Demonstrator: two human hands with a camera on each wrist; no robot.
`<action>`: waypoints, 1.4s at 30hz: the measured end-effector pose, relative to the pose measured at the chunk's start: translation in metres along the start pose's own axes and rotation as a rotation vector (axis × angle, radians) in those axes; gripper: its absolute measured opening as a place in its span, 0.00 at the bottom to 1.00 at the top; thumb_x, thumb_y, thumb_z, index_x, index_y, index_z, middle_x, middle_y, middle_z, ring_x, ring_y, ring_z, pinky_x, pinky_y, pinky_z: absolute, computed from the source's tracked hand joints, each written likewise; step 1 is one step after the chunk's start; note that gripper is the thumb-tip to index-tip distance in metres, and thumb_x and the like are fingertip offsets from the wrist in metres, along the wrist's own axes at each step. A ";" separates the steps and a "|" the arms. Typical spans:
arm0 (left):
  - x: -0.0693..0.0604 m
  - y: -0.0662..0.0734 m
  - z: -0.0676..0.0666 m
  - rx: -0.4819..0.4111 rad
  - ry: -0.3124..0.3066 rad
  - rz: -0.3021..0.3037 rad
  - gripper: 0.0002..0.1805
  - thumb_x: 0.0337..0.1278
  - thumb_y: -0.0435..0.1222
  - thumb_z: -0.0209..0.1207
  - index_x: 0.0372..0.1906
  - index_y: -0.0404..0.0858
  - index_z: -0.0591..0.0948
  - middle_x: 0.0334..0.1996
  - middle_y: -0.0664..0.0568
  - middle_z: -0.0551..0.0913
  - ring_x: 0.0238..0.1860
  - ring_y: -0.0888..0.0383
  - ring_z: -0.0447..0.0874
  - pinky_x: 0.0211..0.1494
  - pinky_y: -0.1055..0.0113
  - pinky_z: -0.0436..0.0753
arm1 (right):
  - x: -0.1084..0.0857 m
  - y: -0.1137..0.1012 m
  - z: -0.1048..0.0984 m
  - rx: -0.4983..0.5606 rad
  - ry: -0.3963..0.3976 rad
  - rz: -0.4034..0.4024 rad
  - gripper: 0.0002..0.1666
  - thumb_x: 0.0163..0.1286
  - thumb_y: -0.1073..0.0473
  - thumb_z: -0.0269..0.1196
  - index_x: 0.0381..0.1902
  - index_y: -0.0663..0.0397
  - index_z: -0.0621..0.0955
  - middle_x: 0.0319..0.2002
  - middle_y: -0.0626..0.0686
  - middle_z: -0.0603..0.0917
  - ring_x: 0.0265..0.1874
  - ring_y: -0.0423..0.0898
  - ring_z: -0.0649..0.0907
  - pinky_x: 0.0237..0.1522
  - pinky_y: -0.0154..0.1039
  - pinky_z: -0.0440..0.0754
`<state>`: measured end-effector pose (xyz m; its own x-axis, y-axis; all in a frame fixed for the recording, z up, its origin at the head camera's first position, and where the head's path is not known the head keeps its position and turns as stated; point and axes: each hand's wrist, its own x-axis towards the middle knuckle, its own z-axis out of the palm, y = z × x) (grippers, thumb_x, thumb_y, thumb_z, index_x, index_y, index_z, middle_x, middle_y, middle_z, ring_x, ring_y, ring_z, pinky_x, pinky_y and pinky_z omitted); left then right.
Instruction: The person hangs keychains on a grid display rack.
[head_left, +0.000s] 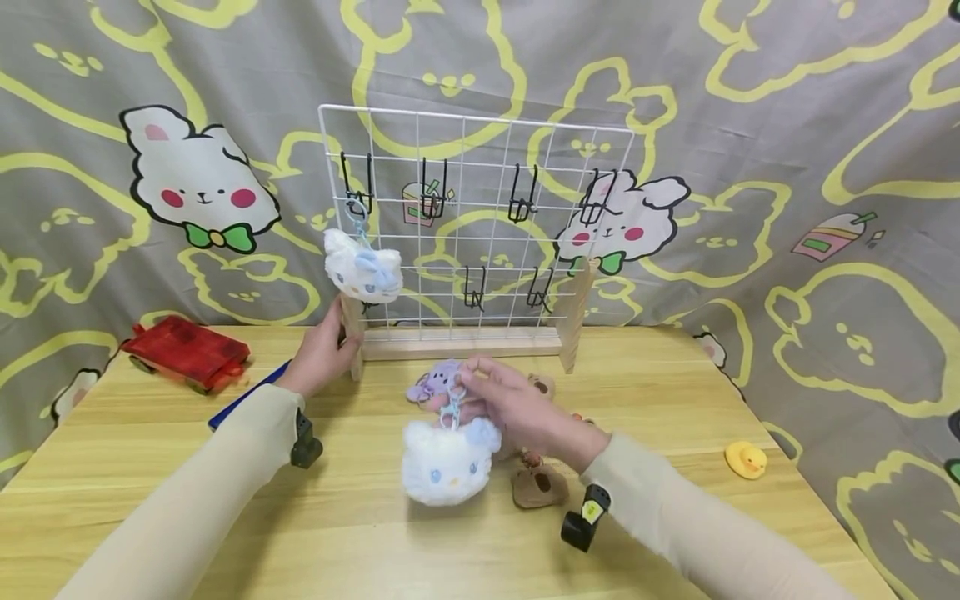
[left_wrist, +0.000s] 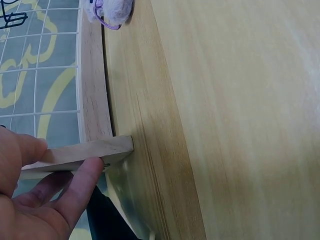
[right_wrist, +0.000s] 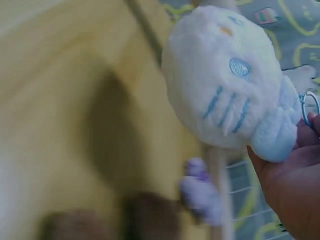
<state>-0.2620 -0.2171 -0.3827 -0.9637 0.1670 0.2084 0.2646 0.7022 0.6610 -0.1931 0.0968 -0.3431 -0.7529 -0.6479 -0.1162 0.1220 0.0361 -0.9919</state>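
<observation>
My right hand (head_left: pixel 513 408) pinches the blue ring of a white plush cat-head keychain (head_left: pixel 447 467), which hangs above the table in front of the rack. Seen from the right wrist, the plush (right_wrist: pixel 225 75) dangles beside the hand (right_wrist: pixel 295 175). My left hand (head_left: pixel 324 354) grips the wooden left post of the white wire rack (head_left: pixel 461 346); in the left wrist view the fingers of that hand (left_wrist: pixel 50 195) lie on both sides of the wooden post (left_wrist: pixel 95 150). Another white plush with a blue bow (head_left: pixel 363 271) hangs from the rack's upper left hook.
Several black hooks (head_left: pixel 522 200) are on the grid. A purple plush (head_left: pixel 437 379) and brown plush keychains (head_left: pixel 538 487) lie on the table (head_left: pixel 337 533). A red cart (head_left: pixel 187 352) and a blue flat object (head_left: pixel 247 398) are at left, a yellow duck (head_left: pixel 746 460) at right.
</observation>
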 end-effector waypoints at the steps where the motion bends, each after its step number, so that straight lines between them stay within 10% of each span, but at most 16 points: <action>1: 0.000 0.000 0.001 -0.003 0.000 -0.001 0.43 0.76 0.30 0.51 0.84 0.30 0.41 0.70 0.19 0.69 0.65 0.26 0.79 0.59 0.38 0.85 | 0.003 -0.007 -0.001 -0.021 0.022 -0.024 0.13 0.87 0.53 0.44 0.51 0.54 0.72 0.57 0.61 0.89 0.41 0.39 0.91 0.42 0.37 0.91; 24: 0.000 -0.003 0.001 0.007 -0.002 0.004 0.44 0.77 0.29 0.49 0.85 0.32 0.37 0.72 0.19 0.67 0.65 0.25 0.78 0.60 0.37 0.84 | 0.076 -0.115 -0.002 -0.257 0.370 -0.518 0.09 0.88 0.57 0.42 0.51 0.55 0.67 0.52 0.71 0.87 0.34 0.46 0.91 0.38 0.41 0.91; 42: -0.002 0.000 0.002 -0.008 -0.002 -0.001 0.45 0.77 0.29 0.49 0.85 0.32 0.36 0.72 0.19 0.66 0.68 0.26 0.75 0.65 0.37 0.82 | 0.101 -0.125 -0.011 -0.415 0.470 -0.463 0.11 0.87 0.57 0.43 0.52 0.59 0.67 0.49 0.67 0.89 0.33 0.52 0.84 0.38 0.35 0.86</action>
<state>-0.2600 -0.2164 -0.3843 -0.9642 0.1675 0.2058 0.2635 0.6966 0.6673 -0.2910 0.0353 -0.2312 -0.8745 -0.2791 0.3966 -0.4538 0.1825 -0.8722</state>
